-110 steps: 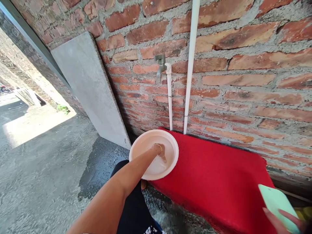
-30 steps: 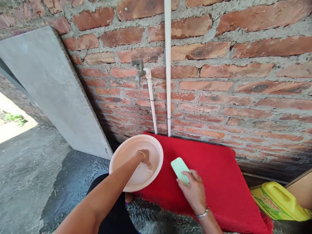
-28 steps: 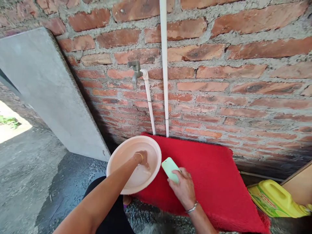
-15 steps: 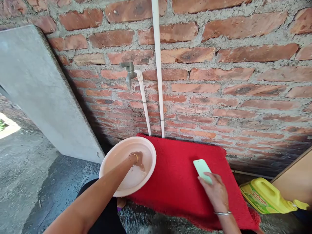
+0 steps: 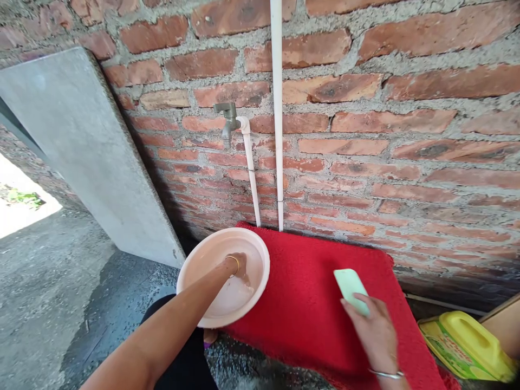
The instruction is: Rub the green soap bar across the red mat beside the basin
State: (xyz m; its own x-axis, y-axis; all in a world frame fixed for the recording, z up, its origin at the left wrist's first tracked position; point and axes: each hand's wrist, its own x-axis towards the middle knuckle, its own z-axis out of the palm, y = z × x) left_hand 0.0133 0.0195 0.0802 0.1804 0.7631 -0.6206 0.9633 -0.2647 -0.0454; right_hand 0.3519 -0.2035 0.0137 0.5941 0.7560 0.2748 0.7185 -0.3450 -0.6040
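My left hand (image 5: pixel 240 264) reaches down into a pale pink basin (image 5: pixel 187 271), at the water inside. Its fingers are mostly hidden, so I cannot tell how they are held. My right hand (image 5: pixel 376 327) grips a pale green flat oblong block with rounded corners (image 5: pixel 350 288) by its near end. That block is over the right part of a red cloth (image 5: pixel 300 303), with a dark shadow along its left side. The cloth is spread flat, and the basin stands at its left end.
Behind the cloth rises a brick wall (image 5: pixel 345 146) with a grey tap (image 5: pixel 228 122) and white pipes (image 5: pixel 278 108). A grey slab (image 5: pixel 93 146) leans at the left above wet floor (image 5: pixel 122 303). A yellow jug (image 5: pixel 467 344) lies at the lower right.
The view has swung slightly left, so most things appear further right. My left hand shows a little more inside the basin. The green block stays in my right hand over the cloth.
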